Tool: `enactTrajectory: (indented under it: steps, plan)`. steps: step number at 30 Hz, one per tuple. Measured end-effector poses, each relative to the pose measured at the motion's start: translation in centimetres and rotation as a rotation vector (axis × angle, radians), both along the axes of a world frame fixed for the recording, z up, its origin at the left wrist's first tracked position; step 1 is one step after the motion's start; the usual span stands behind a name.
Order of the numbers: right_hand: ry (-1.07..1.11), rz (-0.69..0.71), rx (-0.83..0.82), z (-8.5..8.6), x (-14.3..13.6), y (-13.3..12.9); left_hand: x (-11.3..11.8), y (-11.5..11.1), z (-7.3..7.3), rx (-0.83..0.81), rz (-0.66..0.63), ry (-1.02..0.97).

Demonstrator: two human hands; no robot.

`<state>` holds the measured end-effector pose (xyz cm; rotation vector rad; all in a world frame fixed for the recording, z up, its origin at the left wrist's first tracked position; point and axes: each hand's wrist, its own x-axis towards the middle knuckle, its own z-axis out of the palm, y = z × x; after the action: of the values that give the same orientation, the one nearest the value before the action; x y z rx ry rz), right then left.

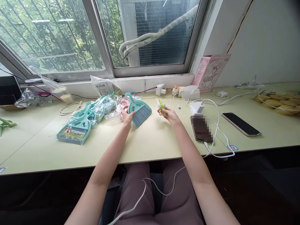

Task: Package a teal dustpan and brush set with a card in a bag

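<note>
A teal dustpan with a grey-bristled brush [141, 115] is held tilted above the table by my left hand [127, 117], whose thumb lies on its front. My right hand [171, 116] pinches a small colourful printed card [161, 107], a short way right of the brush. Left of my left hand, several teal dustpan sets in clear plastic [74, 132] lie in an overlapping row; the nearest shows a printed card. Some pink items in clear wrap [123, 103] are partly hidden behind the held set.
On the right lie a charging phone [201, 128], a second phone [241, 124], white cables and a charger [197, 108]. A pink box [211, 72] stands by the window. Yellowish round items [278, 103] sit far right.
</note>
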<state>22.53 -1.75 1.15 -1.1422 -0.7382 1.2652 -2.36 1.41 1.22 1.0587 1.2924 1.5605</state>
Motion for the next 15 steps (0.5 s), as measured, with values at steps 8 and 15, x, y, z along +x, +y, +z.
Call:
enactTrajectory:
  steps: [8,15]
  plan:
    - [0.056,-0.11,0.043,0.8,0.0,-0.3,-0.7,0.1,0.1,0.025,-0.216,0.164]
    - [0.001,0.123,0.026,1.2,-1.2,-1.2,-0.5,0.5,-1.0,-0.044,-0.246,0.166]
